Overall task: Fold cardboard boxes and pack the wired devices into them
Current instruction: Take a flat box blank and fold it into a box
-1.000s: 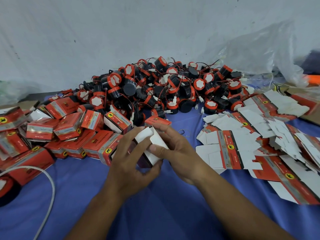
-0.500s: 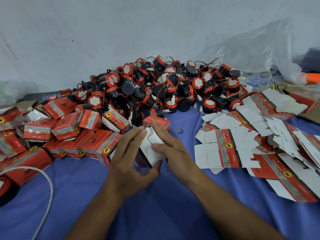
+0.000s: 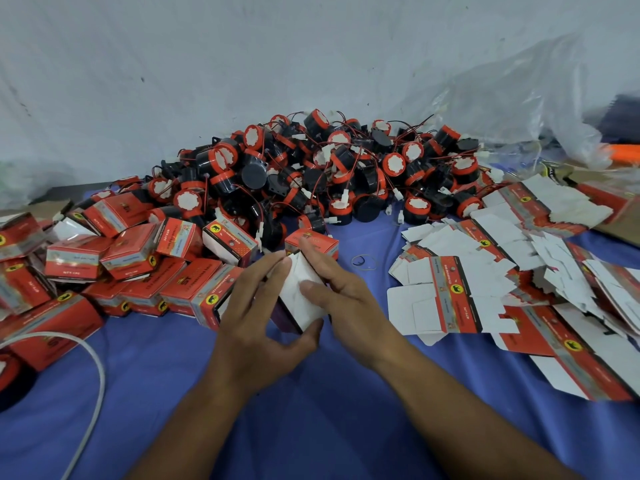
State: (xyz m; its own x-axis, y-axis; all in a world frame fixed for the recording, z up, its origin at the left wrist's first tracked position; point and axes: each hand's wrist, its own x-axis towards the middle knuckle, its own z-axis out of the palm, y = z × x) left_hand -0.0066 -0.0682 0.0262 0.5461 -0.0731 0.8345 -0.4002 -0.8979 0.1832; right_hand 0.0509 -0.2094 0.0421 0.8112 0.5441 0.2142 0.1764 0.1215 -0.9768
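Observation:
A small cardboard box [image 3: 298, 295] sits between my two hands at the middle of the blue cloth, its white end flaps facing me. My left hand [image 3: 254, 327] holds its left side, thumb under the lower corner and fingers along the top edge. The thumb of my right hand [image 3: 341, 289] presses a white flap flat while its fingers wrap the box's far side. Behind them lies a big heap of black and red wired devices [image 3: 332, 174]. Flat unfolded box blanks [image 3: 491, 271] are spread at the right.
Several folded red boxes [image 3: 135, 251] are piled at the left. A white cable [image 3: 93, 372] curves across the lower left. A small wire ring [image 3: 363, 262] lies on the cloth, and a clear plastic bag [image 3: 519, 98] stands at the back right.
The box's white flaps, which stood open, have been pushed down flatter. Both hands have closed in around the box and the box has sunk a little lower.

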